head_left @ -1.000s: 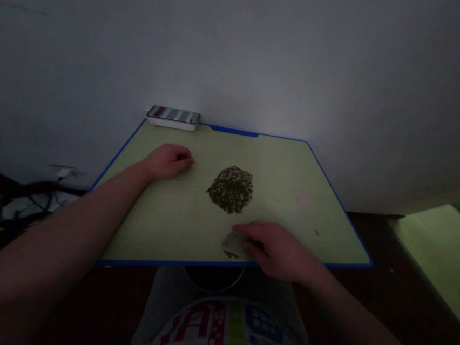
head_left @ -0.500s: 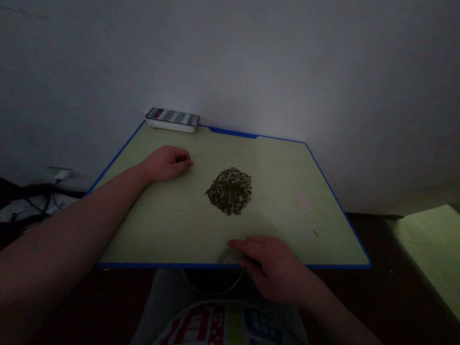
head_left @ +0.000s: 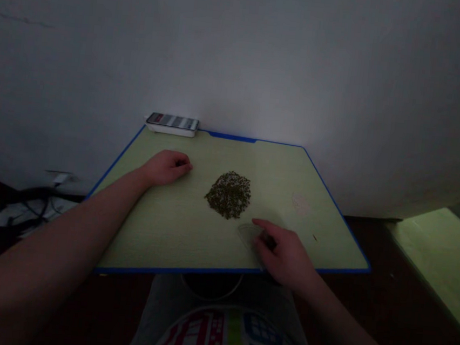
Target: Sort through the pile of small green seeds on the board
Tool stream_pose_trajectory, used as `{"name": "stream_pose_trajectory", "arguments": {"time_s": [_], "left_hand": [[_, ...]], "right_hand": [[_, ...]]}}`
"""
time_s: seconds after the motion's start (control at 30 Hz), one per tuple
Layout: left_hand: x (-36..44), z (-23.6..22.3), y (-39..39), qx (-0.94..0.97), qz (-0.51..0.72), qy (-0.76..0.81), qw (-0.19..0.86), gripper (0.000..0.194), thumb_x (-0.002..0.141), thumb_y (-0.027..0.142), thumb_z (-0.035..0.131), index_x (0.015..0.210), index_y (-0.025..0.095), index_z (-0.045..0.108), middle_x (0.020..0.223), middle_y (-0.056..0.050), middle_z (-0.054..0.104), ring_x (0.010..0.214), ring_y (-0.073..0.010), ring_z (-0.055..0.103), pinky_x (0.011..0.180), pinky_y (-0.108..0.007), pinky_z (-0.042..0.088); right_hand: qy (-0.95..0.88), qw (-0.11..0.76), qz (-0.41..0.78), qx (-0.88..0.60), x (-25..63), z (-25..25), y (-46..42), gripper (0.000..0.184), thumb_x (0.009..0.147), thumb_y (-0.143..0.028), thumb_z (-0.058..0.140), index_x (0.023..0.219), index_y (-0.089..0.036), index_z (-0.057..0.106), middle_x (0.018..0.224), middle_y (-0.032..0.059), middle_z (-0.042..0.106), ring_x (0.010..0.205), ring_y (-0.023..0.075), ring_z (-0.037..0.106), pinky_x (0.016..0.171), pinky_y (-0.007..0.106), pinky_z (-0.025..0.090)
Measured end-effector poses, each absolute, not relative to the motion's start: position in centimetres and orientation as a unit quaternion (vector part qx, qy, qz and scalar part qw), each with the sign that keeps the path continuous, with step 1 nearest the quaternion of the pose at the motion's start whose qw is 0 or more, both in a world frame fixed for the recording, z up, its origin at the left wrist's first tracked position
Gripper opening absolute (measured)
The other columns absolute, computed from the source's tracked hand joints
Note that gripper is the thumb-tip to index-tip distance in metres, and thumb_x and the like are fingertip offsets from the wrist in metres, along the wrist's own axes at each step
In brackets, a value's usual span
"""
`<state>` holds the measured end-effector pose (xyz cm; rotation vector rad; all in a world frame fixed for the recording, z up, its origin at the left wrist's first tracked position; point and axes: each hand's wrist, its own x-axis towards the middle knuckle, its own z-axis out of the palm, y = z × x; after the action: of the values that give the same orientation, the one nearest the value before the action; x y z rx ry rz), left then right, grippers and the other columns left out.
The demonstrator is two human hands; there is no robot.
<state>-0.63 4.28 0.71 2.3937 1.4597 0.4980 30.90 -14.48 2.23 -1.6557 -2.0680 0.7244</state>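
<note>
The pile of small dark grains lies near the middle of the table. Closest to my camera is a printed garment, and past it a round container, its rim partly under the table's blue near edge. Just above that edge I have the right hand partly closed, index finger extended and thumb beneath, gripping a clear curved piece near the pile. A thin dark sliver and a pale patch are off to the right. The left hand rests left of the grains, loosely curled with thumb close to fingers; I can't tell whether it encloses anything. Farthest, a phone lies on a white box by the wall.
</note>
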Motion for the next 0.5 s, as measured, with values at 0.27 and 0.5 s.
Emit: {"name": "stream_pose_trajectory", "arguments": {"time_s": [0.27,0.5], "left_hand": [[-0.7,0.7,4.4,0.833,0.173,0.505,0.149,0.037,0.082,0.047,0.045,0.074,0.015,0.062,0.060,-0.001,0.056,0.056,-0.0138,0.048,0.055,-0.027,0.033],[-0.7,0.9,4.1,0.831,0.174,0.506,0.155,0.037,0.081,0.047,0.044,0.075,0.016,0.063,0.059,-0.001,0.056,0.056,-0.0138,0.049,0.054,-0.026,0.033]], "right_hand": [[-0.733,0.212,0.225,-0.606,29.6,1.9,-13.5,0.042,0.085,-0.027,0.050,0.123,-0.014,0.062,0.064,0.0027,0.067,0.052,0.0143,0.055,0.053,0.027,0.040],[-0.714,0.204,0.189,-0.642,31.1,1.8,-13.7,0.043,0.085,-0.031,0.049,0.122,-0.014,0.063,0.061,0.0021,0.066,0.050,0.0159,0.056,0.052,0.028,0.041]]}}
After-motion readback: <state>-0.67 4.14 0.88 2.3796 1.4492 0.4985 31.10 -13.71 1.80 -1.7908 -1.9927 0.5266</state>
